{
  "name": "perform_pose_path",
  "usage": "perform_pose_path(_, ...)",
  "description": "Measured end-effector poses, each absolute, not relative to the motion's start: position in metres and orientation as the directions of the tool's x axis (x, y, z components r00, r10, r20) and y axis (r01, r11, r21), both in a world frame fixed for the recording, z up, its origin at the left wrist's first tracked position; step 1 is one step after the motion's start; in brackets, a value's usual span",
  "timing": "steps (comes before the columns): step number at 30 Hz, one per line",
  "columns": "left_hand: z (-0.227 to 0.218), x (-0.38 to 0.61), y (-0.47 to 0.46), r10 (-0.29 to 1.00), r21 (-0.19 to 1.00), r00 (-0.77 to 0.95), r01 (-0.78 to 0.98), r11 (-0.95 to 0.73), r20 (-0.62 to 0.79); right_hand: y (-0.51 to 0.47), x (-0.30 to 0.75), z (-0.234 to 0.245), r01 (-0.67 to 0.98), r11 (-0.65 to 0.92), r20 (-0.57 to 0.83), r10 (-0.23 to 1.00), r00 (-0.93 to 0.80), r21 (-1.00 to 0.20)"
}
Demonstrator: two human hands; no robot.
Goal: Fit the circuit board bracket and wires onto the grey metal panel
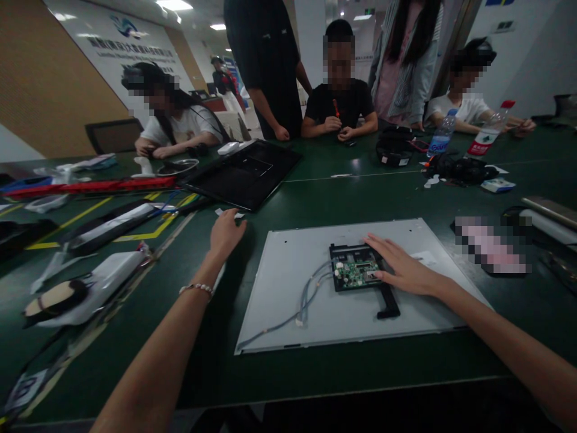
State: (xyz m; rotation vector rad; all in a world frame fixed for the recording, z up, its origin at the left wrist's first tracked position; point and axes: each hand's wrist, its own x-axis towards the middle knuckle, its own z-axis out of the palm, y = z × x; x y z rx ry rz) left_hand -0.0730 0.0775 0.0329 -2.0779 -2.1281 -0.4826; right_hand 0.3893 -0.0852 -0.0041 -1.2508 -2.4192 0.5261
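A flat grey-white metal panel (270, 288), like the back of a display, lies on the green table before me. On it sits a green circuit board (356, 273) in a black plastic bracket (388, 304), with thin grey cables (303, 300) running to the panel's lower left corner. My right hand (401, 264) rests over the bracket's right side, fingers stretched out, thumb at the board's edge. Beyond the panel's left side, my left hand (228, 231) is low over the table with fingers bent and thumb apart, beside a small white scrap (231, 213). I see nothing held in it.
A black monitor cover (246, 174) lies beyond my left hand. Left of me are a white device (106, 282) and a red strip (94, 187). A phone (491, 246) lies at right; two bottles (489, 132) stand behind. Several people sit or stand across the table.
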Motion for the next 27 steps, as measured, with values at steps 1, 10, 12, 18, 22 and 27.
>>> perform_pose_path(1,0.032,-0.076,0.080,0.954,0.118,-0.051,0.993,0.017,0.297,-0.085,0.388,-0.003,0.691,0.538,0.150,0.828,-0.540,-0.482)
perform_pose_path(10,0.033,-0.080,0.098,0.966,-0.056,-0.144,0.986,0.159,0.215,-0.083,0.388,-0.005,0.689,0.544,0.145,0.823,-0.549,-0.478)
perform_pose_path(12,0.034,-0.079,0.099,0.968,-0.089,-0.129,0.985,0.151,0.215,-0.083,0.388,-0.005,0.688,0.549,0.146,0.820,-0.554,-0.474)
perform_pose_path(18,0.042,-0.070,0.087,0.978,-0.139,-0.093,0.983,0.120,0.189,-0.083,0.388,-0.005,0.677,0.557,0.159,0.815,-0.558,-0.481)
perform_pose_path(22,0.043,-0.052,0.064,0.987,-0.174,0.025,0.985,0.003,0.158,-0.083,0.388,-0.006,0.689,0.549,0.150,0.820,-0.552,-0.473)
perform_pose_path(27,0.046,-0.011,0.014,0.961,-0.188,0.236,0.960,-0.208,0.143,-0.082,0.388,-0.007,0.690,0.562,0.163,0.815,-0.555,-0.457)
